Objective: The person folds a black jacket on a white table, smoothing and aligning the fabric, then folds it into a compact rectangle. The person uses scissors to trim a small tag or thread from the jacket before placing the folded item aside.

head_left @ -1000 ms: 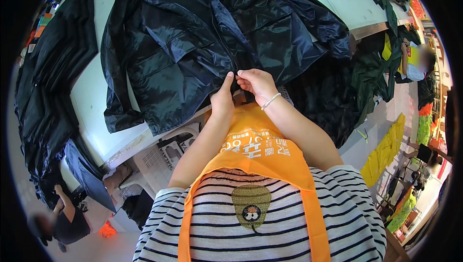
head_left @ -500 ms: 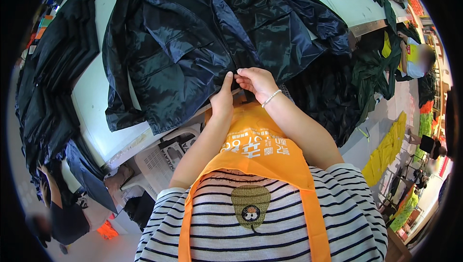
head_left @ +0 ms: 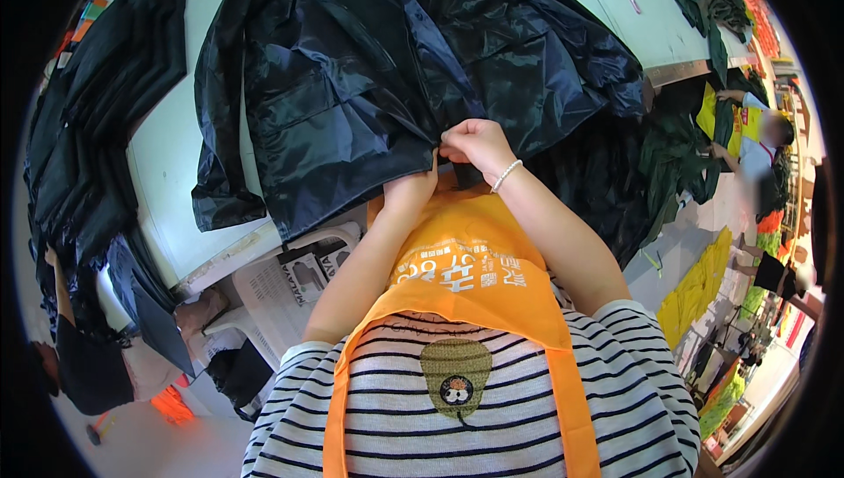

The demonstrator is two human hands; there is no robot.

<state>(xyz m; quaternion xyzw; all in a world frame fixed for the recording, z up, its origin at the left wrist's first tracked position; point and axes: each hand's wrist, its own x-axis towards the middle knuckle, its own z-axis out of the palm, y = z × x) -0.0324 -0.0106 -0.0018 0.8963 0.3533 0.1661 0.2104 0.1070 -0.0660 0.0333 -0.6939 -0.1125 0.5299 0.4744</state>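
Right hand (head_left: 477,144) in close now, fingers bunched tight, pinching the dark jacket (head_left: 330,95) low down at the front, where its two sides meet; just what sits between the fingertips is too small to tell. Left hand (head_left: 411,189) is just beside it, thumb up against that same spot, its fingers tucked out of sight under the hem, so I can't tell how firmly they hold. The jacket spreads out ahead of both hands, glossy and creased, one sleeve running down left of the left hand, all of it lying over the pale bench (head_left: 167,166). Behind the right hand, a beaded bracelet (head_left: 506,176) rings the wrist; right below both hands, the orange apron (head_left: 479,298). Well off to the left hand's left, a pile (head_left: 105,100) of dark garments; well right of the right hand, yellow cloth (head_left: 699,289).
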